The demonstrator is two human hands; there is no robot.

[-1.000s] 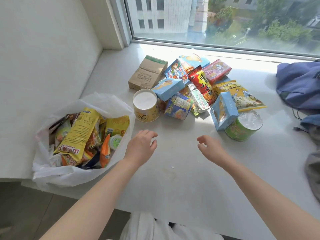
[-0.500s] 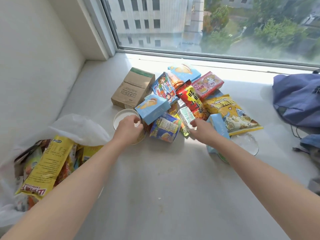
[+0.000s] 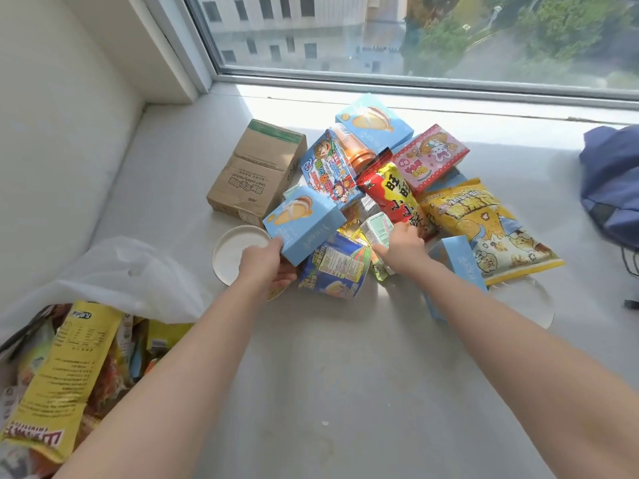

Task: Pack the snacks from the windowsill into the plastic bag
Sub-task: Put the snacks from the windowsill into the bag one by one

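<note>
A pile of snacks lies on the white windowsill (image 3: 345, 375). My left hand (image 3: 264, 267) grips the near corner of a light blue box (image 3: 301, 226), thumb on top and fingers beneath. The box leans over a yellow cup with a white lid (image 3: 235, 252). My right hand (image 3: 403, 248) curls over a small green and white packet (image 3: 378, 226) in the middle of the pile. The white plastic bag (image 3: 131, 274) stands open at the lower left, filled with packets, a long yellow one (image 3: 69, 368) on top.
The pile also holds a brown carton (image 3: 256, 171), a blue cartoon box (image 3: 328, 167), a red bag (image 3: 390, 191), a pink box (image 3: 430, 157), a yellow popcorn bag (image 3: 484, 223) and a blue noodle cup (image 3: 332, 267). A blue backpack (image 3: 612, 181) lies at the right edge.
Both hands reached forward into the pile. My left hand went from the white-lidded cup to the light blue box; my right hand closed over the small packet.
</note>
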